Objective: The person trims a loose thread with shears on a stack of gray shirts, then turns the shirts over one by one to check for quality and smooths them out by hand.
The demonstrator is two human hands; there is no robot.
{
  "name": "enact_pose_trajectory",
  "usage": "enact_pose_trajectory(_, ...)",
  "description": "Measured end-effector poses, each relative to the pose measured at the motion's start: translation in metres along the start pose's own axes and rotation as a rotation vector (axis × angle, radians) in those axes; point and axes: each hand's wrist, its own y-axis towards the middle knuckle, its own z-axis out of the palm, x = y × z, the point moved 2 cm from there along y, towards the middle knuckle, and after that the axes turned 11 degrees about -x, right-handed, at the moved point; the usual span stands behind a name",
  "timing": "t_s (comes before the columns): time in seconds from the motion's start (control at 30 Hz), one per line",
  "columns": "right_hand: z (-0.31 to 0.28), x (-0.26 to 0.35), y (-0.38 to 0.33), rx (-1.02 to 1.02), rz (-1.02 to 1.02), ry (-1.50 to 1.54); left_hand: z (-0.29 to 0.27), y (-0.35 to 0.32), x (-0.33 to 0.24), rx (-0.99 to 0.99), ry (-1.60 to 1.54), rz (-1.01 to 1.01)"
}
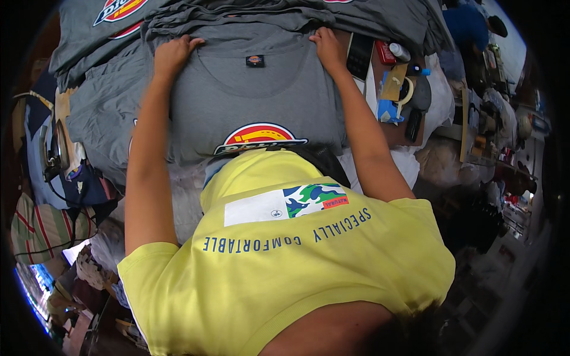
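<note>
You are facing the gray T-shirt point(255, 113) square on; it is lying face up directly at 12 o'clock from your body, its near edge reaching your yellow top point(309, 261). Taking its middle as the dial, your left hand point(173, 56) is resting at 10 o'clock and your right hand point(328, 50) is sitting at 2, the two well apart with the collar point(246, 96) opening between them. Your right fingertips are pinching the cloth at the shoulder; your left ones are touching the opposite shoulder, though I cannot tell whether they are gripping. The line from neck label point(255, 61) to badge print point(261, 137) is running from 12 to 6, while the shoulder line is running across it from 9 to 3. Neither hand is clearly nearer the label, so the relation that seems to matter is that level span, one hand on each side of the neck. More gray shirts point(219, 18) are lying heaped beyond at 12, and gray cloth point(107, 101) is spreading out at 9. Past your right hand, between 2 and 3, a dark flat device point(360, 55) and a red can point(385, 52) are lying near your wrist, with a roll of tape point(406, 92) sitting at 3.
</note>
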Motion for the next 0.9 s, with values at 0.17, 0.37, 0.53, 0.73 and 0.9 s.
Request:
enact_pose_trajectory(0.17, 0.011, -0.012, -0.004, -0.055, -0.014, 0.054, 0.011, -0.002, 0.000, -0.007, 0.035, -0.032)
enact_pose_trajectory(0.37, 0.009, -0.012, -0.004, -0.056, -0.033, 0.033, 0.005, -0.007, -0.006, -0.001, 0.042, -0.108)
enact_pose_trajectory(0.53, -0.036, 0.001, -0.012, -0.196, -0.196, -0.034, -0.066, -0.062, -0.010, -0.380, -0.199, -0.298)
enact_pose_trajectory(0.73, -0.155, 0.002, -0.127, 0.483, 0.652, 0.585, -0.134, -0.231, -0.030, -0.144, -0.471, -0.739)
enact_pose_trajectory(0.9, -0.179, -0.033, -0.228, 0.766, 0.965, 0.355, -0.125, -0.312, -0.052, 0.101, -0.579, -0.795)
